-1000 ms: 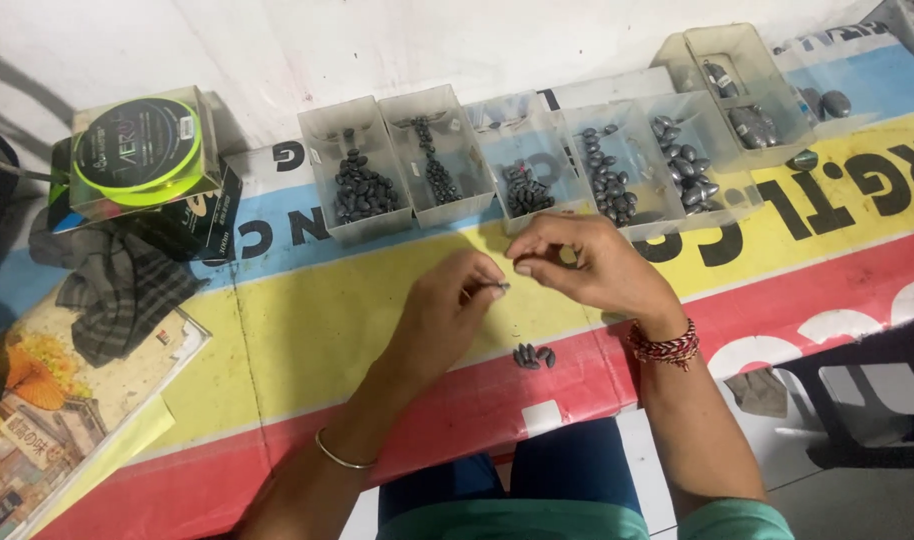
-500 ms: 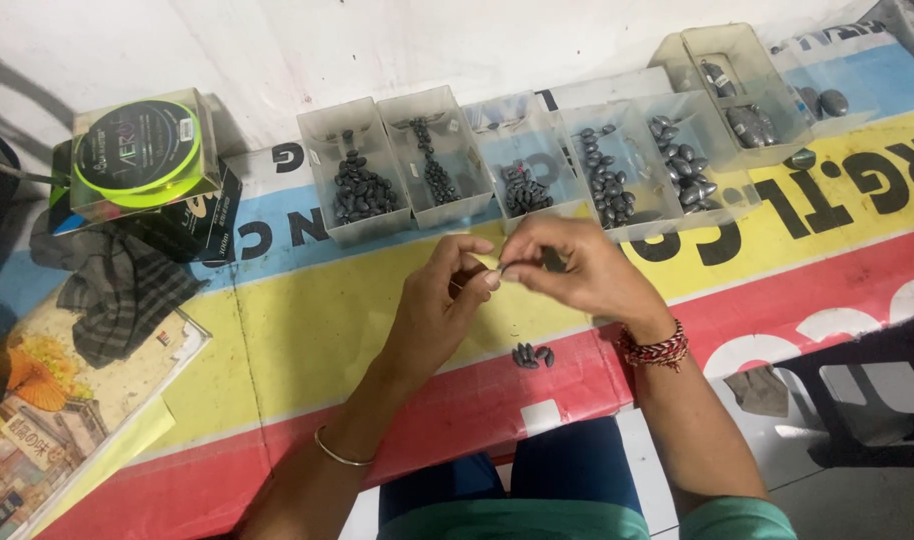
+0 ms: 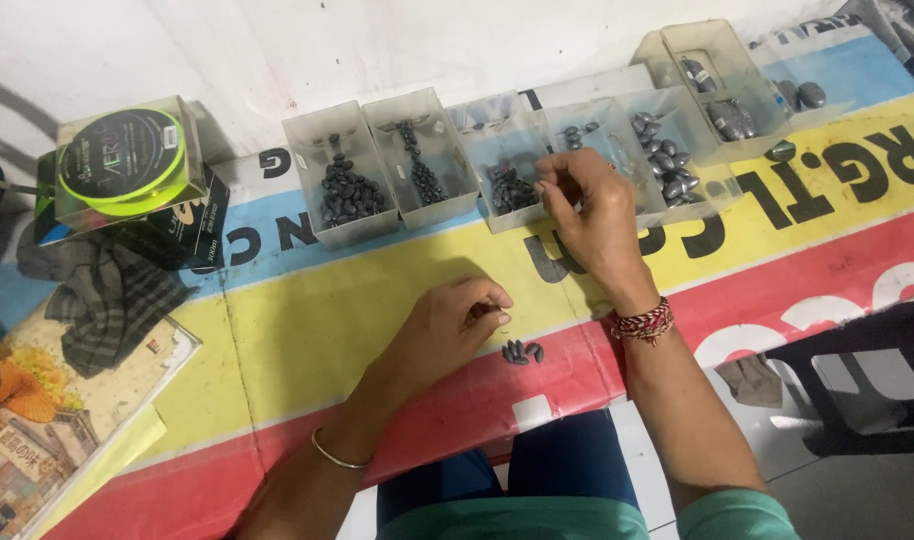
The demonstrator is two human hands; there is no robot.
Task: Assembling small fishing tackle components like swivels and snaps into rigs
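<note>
Head view shows my right hand pinching into a clear bin of dark sinkers, so I'd lift one cleanly while my curled left hand rests, contents unclear, beside the small pile.

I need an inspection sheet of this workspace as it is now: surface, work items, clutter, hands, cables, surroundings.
Surface: striped banner in blue, yellow and red, covering the table.
Work items: row of clear trays holding dark oval weights; small pile of weights lying loose.
Clutter: line spool in clear box; checked cloth; illustrated book.
Hands: left hand curled beside the pile; right hand reaching into a tray, fingers pinched.
Cables: nothing seen.
Surroundings: white wall; dark stool.
</note>
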